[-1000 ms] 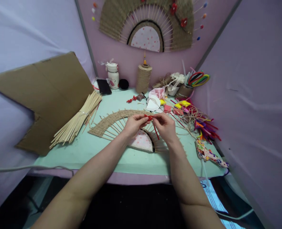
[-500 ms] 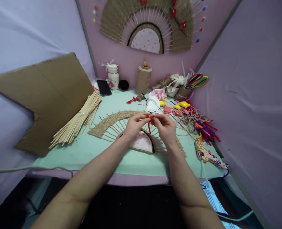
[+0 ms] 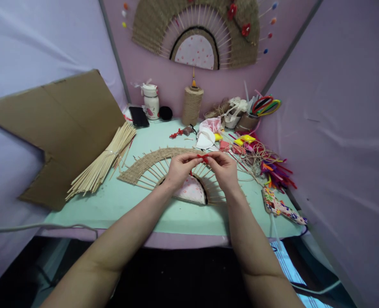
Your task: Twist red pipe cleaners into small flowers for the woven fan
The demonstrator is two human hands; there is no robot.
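left hand [image 3: 181,169] and right hand [image 3: 223,169] both pinch the red strip [image 3: 203,158], up over the fan [image 3: 191,191] on the desk [image 3: 128,209]; the fan's visible weaving looks done, the strip's shaping apparently unfinished.

A pink back wall [image 3: 167,79] fills the upper middle of the frame. At the left there is a pale lilac wall [image 3: 48,38], more brightly lit, and at the right a darker purple wall [image 3: 337,85]; both show soft creases. Gray strips [image 3: 114,51] follow the corners. The counter [image 3: 96,211] has a mint-green cover; below it is dark.
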